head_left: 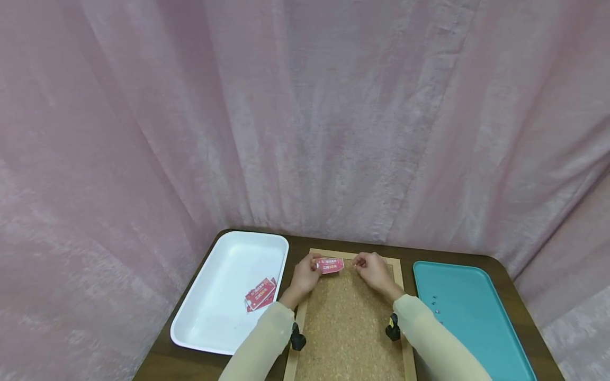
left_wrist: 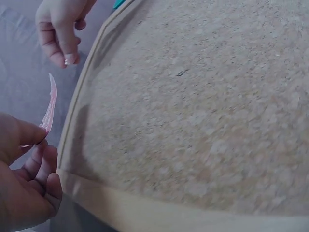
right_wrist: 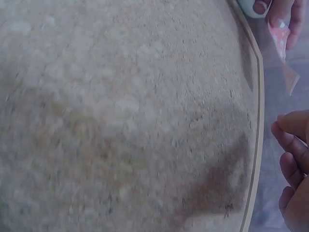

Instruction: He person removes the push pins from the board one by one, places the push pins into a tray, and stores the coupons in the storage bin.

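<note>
My left hand (head_left: 306, 275) pinches a red paper coupon (head_left: 332, 265) with white print between thumb and fingers, over the far left of the framed cork board (head_left: 352, 328). Edge-on in the left wrist view, the coupon (left_wrist: 50, 107) looks thin and slightly bent. To its right, my right hand (head_left: 373, 271) has thumb and index finger together above the board's far edge. Between those fingertips a tiny pale pin-like piece (left_wrist: 66, 62) shows in the left wrist view; its exact shape is too small to tell. The right hand and the coupon are apart.
A white tray (head_left: 205, 312) at left holds several more red coupons (head_left: 261, 293). On the right lies a teal tray (head_left: 486, 317) with several tiny shiny pieces (head_left: 434, 303). All stand on a dark wooden table (head_left: 162, 360), before a pink curtain (head_left: 305, 116).
</note>
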Demonstrator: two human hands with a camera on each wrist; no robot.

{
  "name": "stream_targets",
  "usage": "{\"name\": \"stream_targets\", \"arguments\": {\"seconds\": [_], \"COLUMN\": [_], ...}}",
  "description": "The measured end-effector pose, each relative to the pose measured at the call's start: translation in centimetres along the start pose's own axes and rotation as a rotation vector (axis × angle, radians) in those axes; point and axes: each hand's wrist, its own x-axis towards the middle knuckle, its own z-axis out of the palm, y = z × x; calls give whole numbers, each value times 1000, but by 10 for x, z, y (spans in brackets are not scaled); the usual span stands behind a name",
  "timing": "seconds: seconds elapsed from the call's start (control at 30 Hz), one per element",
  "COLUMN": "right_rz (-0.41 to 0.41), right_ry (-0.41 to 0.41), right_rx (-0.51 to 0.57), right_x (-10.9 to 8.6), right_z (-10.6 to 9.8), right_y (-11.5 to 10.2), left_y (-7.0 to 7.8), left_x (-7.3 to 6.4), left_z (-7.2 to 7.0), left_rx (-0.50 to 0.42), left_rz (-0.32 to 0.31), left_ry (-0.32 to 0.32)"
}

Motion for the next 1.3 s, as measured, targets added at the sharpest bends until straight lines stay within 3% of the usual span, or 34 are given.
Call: {"name": "stream_targets", "arguments": {"seconds": [0.3, 0.6, 0.9, 1.3], "right_rz": [-36, -8, 29, 17], "right_ry": [21, 40, 82, 117], "right_rx": [-33, 37, 18, 47], "right_x": [-4, -14, -26, -41], "right_z": [-12, -28, -43, -52], "right_y": [7, 16, 31, 52], "left_y": [9, 10, 14, 12], "left_x": [5, 9, 9, 5], "left_z": [-23, -38, -55, -82], "left_rx": [30, 23, 1, -20], "left_rz": [18, 81, 74, 45], "left_ry": [-2, 26, 20, 39]}}
